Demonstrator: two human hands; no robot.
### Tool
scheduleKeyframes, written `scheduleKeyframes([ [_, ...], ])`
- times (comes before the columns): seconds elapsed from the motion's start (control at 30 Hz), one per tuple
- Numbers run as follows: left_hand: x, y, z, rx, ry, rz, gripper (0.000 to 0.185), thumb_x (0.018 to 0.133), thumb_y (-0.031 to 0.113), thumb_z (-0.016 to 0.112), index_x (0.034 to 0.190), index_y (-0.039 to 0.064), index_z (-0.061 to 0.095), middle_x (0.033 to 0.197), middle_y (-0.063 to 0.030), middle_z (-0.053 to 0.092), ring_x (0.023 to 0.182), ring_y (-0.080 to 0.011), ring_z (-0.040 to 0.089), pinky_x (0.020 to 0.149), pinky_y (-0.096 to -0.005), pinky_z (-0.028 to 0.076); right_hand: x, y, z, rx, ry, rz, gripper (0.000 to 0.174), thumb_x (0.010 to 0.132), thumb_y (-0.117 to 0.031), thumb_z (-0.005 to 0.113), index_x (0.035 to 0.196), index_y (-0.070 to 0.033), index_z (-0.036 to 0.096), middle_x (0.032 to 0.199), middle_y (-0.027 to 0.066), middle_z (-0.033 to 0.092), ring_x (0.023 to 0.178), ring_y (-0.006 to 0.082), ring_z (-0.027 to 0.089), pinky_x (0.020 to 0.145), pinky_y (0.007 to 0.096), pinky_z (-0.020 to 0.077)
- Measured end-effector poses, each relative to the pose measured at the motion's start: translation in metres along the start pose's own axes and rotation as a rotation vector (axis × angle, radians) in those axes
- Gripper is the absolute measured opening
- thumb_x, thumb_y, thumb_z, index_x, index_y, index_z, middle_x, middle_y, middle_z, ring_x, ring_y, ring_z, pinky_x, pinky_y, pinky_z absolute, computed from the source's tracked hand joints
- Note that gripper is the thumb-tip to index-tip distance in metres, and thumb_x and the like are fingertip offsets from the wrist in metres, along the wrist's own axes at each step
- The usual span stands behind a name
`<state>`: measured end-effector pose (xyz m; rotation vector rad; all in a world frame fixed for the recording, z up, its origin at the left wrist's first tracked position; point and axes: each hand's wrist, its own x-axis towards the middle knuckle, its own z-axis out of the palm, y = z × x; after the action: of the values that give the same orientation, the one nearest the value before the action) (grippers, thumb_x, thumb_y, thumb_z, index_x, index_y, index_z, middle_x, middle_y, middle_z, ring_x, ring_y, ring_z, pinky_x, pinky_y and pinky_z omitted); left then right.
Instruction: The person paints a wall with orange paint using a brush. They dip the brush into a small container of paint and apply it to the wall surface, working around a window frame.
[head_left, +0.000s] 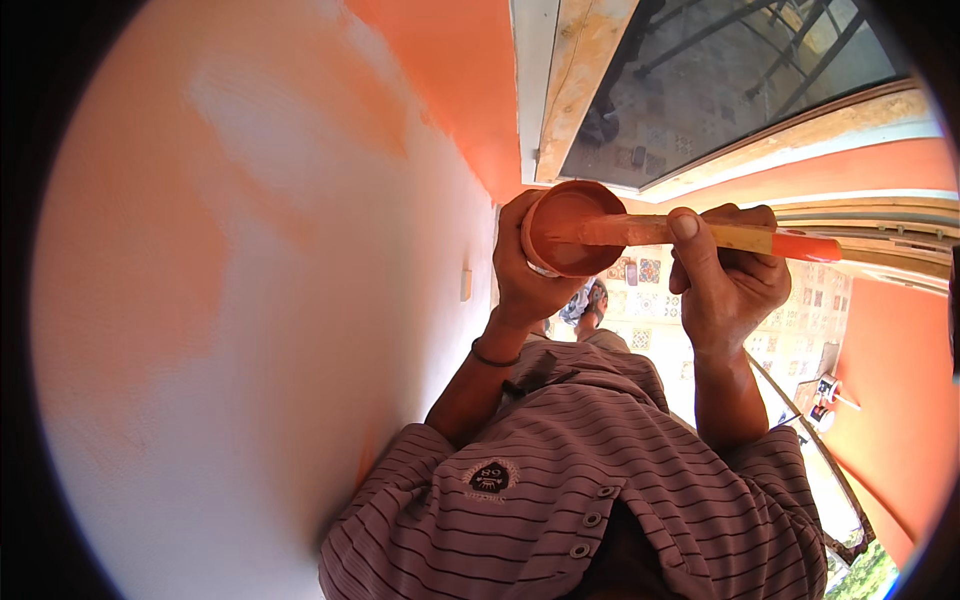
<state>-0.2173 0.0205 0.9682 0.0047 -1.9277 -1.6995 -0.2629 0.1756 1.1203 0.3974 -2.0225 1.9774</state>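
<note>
My left hand (514, 281) is wrapped around a small round paint pot (531, 244), tipped so that its inside faces me. Wet orange paint (574, 255) coats the inner wall and lies in the bottom. In my right hand (724, 289) is a paintbrush (806, 246) with a yellow and orange-red handle, the thumb pressed along its top. The brush lies nearly level across the pot's rim, its paint-covered head inside the pot. How far the bristles dip into the paint is hard to tell.
Close on the left stands a pale wall (352, 285) with patchy orange strokes and a small wall plate (466, 285). Solid orange covers the wall strip (465, 82) by the wood-framed window (720, 90). Patterned tiles (641, 339) floor the room; paint cans (825, 397) stand at the right.
</note>
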Motion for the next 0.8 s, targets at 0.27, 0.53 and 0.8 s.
scheduleKeyframes([
  [0.27,-0.001,-0.006,0.017,-0.047,-0.039,-0.039,0.093,0.068,0.011,0.103,0.145,0.004,0.051,0.136,-0.0137,0.065,0.125,-0.0284,0.068,0.105,-0.0411,0.058,-0.005,0.011,-0.023,0.105,0.119,0.149,0.016,0.101,-0.005,0.077,0.094,-0.002,0.063,0.071,0.0068,0.066,0.044,0.0061,0.049,0.041,0.0225,0.0377],
  [0.53,0.004,-0.001,0.021,-0.026,-0.098,0.005,0.096,0.071,0.010,0.102,0.148,0.002,0.046,0.139,-0.0152,0.062,0.128,-0.0265,0.066,0.106,-0.0419,0.057,-0.009,0.022,-0.033,0.179,0.113,0.146,0.015,0.103,-0.007,0.076,0.097,0.000,0.065,0.075,0.0085,0.068,0.045,0.0081,0.053,0.041,0.0226,0.0410],
  [0.8,0.006,-0.002,0.016,-0.032,-0.098,-0.053,0.095,0.066,0.014,0.103,0.145,0.004,0.051,0.136,-0.0133,0.064,0.125,-0.0264,0.067,0.105,-0.0402,0.056,-0.015,0.044,-0.044,0.421,0.024,0.153,0.011,0.104,-0.007,0.071,0.107,0.003,0.066,0.093,0.0133,0.072,0.066,0.0144,0.066,0.063,0.0246,0.0532],
])
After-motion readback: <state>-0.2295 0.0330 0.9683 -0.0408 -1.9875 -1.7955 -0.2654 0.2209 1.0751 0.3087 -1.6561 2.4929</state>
